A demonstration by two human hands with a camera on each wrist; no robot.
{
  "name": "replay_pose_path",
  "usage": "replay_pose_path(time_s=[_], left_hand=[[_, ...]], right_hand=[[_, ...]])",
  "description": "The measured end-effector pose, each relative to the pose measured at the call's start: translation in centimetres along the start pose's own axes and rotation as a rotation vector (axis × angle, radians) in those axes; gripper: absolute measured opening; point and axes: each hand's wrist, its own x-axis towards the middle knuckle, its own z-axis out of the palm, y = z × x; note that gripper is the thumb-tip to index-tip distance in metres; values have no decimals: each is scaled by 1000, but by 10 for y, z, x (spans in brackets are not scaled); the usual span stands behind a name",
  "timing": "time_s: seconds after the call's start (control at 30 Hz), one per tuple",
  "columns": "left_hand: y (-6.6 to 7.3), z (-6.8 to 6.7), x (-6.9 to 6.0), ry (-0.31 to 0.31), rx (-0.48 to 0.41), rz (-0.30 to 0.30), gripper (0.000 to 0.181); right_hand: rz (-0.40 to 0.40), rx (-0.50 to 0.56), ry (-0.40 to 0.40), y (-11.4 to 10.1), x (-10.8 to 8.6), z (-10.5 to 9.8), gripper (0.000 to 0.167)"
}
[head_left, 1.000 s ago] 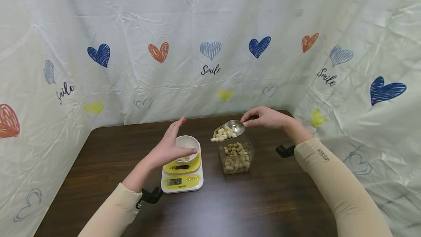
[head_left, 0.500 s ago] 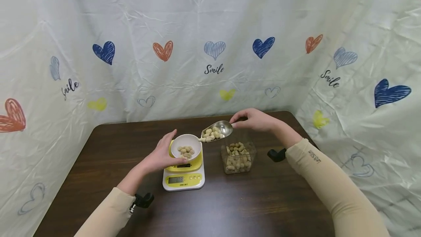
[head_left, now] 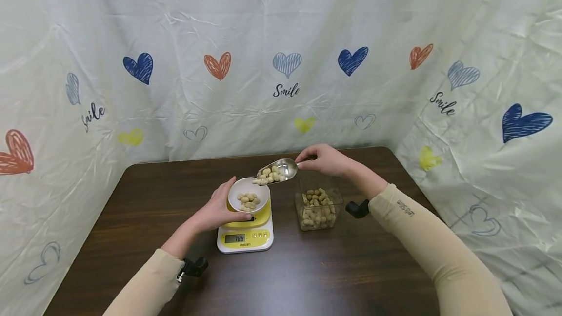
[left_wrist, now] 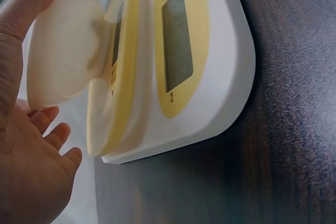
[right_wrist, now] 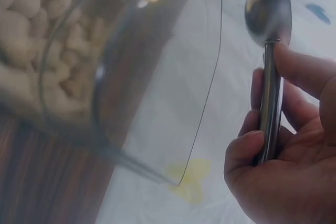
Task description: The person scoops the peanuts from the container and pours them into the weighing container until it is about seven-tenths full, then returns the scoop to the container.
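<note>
In the head view a white bowl with several peanuts inside stands on the yellow-and-white scale. My left hand holds the bowl's left side, thumb at the front; the left wrist view shows the thumb and fingers around the bowl. My right hand grips the handle of a metal scoop loaded with peanuts, its lip over the bowl's back right edge. In the right wrist view the fingers of my right hand curl round the handle.
Right of the scale, a clear container of peanuts stands on the dark wooden table. A white curtain with printed hearts hangs behind the table and along its sides.
My right hand and the loaded scoop have moved left, from above the container to the bowl's edge. My left hand, earlier around the bowl, has shifted slightly left, and the bowl has tilted less away.
</note>
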Motion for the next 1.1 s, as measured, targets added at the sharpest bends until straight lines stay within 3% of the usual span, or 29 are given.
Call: replay_pose_path(time_s=[0.4,0.77,1.1], left_hand=[[-5,2,1,16,9,-14,121],[-2,2,2,32,-9,-7,119],[-3,2,1,30,-20,-6,119]], right_hand=[[-52,-88,23,-13,12,18,20],[-148,-224,116,-23,20,25,16],[-144,-253,180,-24,20,23,17]])
